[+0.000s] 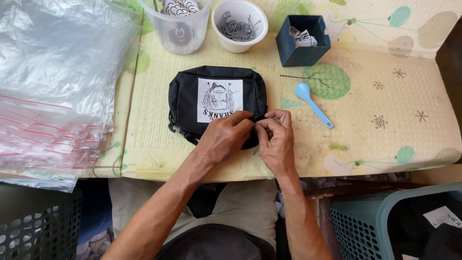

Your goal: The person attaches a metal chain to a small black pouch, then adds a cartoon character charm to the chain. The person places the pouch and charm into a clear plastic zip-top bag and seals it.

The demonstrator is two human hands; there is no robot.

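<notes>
A small black pouch [185, 98] with a white printed patch on its face lies on the pale yellow mat [385, 96]. My left hand [224, 137] rests on the pouch's near right corner, fingertips pinching at its edge. My right hand [276, 139] meets it there, thumb and fingers pinched on the same spot near the zipper end. What sits between the fingertips is too small to make out.
A stack of clear zip bags [53, 86] fills the left. At the back stand a clear plastic cup [179, 24], a white bowl of thin metal chains [239, 24] and a dark blue box of tags [303, 41]. A light blue spoon [313, 103] lies right of the pouch. Baskets sit below, a grey one [38, 226] and a teal one [385, 221].
</notes>
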